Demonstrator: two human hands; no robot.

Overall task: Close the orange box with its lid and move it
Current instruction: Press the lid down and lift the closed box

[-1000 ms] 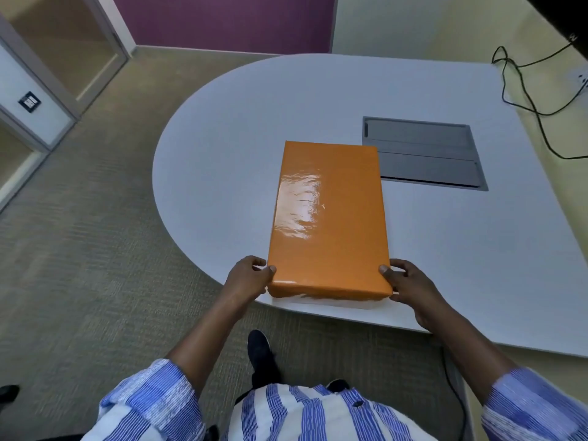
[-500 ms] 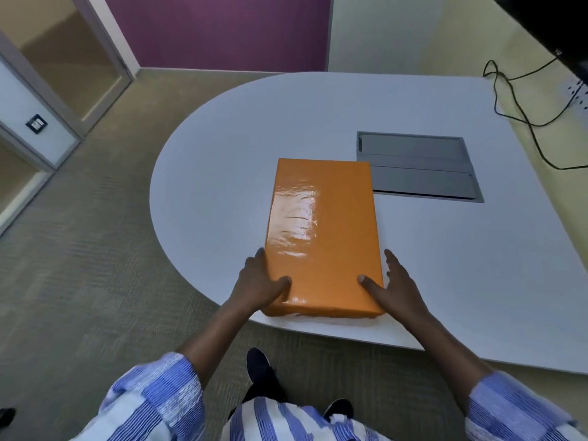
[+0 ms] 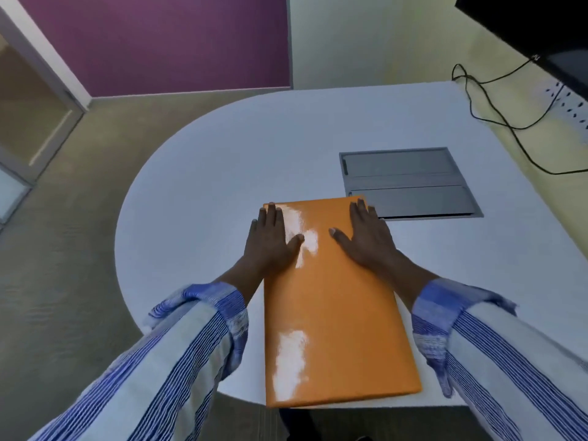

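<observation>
The glossy orange box (image 3: 334, 316) lies lengthwise on the white table (image 3: 222, 173), its lid on top and its near end at the table's front edge. My left hand (image 3: 270, 243) lies flat, palm down, on the lid's far left part, its fingers reaching the far left corner. My right hand (image 3: 366, 240) lies flat on the far right part, fingers spread toward the far right corner. Both hands press on top of the lid and grasp nothing.
A grey recessed cable hatch (image 3: 410, 183) is set in the table just beyond the box's far right corner. Black cables (image 3: 496, 119) trail over the table's right edge near a wall socket strip (image 3: 569, 103). Carpeted floor lies to the left.
My hands left the box's near corners and slid forward along the lid to its far end. The camera has moved forward over the box.
</observation>
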